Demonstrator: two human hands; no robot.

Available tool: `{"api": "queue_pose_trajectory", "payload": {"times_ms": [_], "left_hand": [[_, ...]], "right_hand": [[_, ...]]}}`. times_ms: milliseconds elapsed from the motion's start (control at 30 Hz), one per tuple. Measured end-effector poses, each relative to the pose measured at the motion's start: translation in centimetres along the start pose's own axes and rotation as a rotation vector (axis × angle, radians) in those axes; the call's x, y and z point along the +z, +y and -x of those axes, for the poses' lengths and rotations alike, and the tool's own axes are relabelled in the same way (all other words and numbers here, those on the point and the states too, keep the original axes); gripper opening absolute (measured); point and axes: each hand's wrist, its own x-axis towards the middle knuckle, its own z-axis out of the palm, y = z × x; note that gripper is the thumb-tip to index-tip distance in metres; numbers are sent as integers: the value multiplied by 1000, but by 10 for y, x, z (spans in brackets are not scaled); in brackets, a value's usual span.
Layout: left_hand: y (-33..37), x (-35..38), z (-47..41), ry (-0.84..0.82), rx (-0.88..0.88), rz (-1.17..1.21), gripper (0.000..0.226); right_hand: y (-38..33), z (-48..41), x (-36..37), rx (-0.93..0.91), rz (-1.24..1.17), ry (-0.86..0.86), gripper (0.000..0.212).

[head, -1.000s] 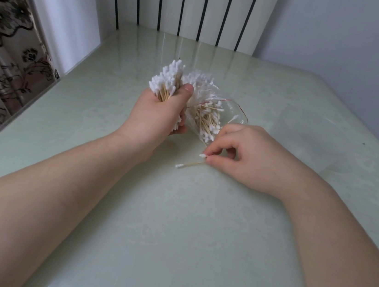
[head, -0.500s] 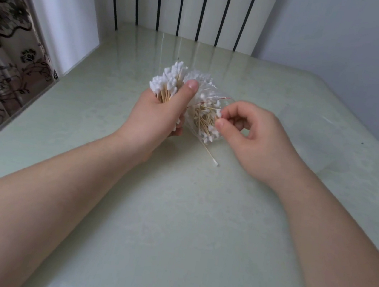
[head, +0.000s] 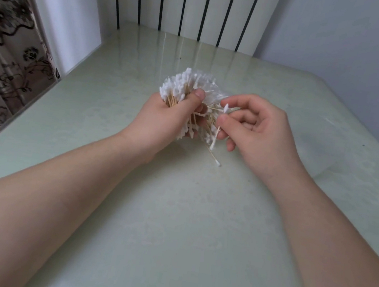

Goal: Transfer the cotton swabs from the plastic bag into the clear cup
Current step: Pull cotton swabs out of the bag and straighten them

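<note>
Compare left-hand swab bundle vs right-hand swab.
The bundle in the left hand holds many swabs, fanned out; the single swab in the right hand is one straight stick. The bundle is gripped in the fist; the single swab is pinched between thumb and finger. Both: white tips, wooden sticks.

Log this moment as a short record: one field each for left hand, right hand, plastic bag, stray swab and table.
left hand: grips a thick bundle of white-tipped wooden cotton swabs
right hand: pinches a single cotton swab in its fingers
plastic bag: clear, crinkled, between the hands, holding more swabs
stray swab: sticks out below the bag, tip downward
table: pale green, glossy
</note>
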Motion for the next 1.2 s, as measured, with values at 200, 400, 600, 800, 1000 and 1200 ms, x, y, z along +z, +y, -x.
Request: {"api": "queue_pose_trajectory", "payload": {"times_ms": [200, 400, 600, 800, 1000, 1200], "left_hand": [[4, 5, 9, -256, -8, -12, 19], [4, 3, 4, -96, -42, -63, 28], [-1, 1, 1, -73, -35, -80, 28], [-1, 3, 1, -6, -13, -93, 31], [1, 0, 1, 21, 26, -77, 27], [4, 4, 8, -123, 144, -165, 14]], "right_hand": [[-1, 1, 2, -81, 28, 52, 17], [7, 0, -3, -19, 467, -37, 12], [2, 4, -11, 138, 923, -251, 12], [-1, 6, -11, 106, 849, -336, 9], [0, -1, -13, 64, 349, -51, 11], [2, 2, -1, 18, 174, -52, 16]]}}
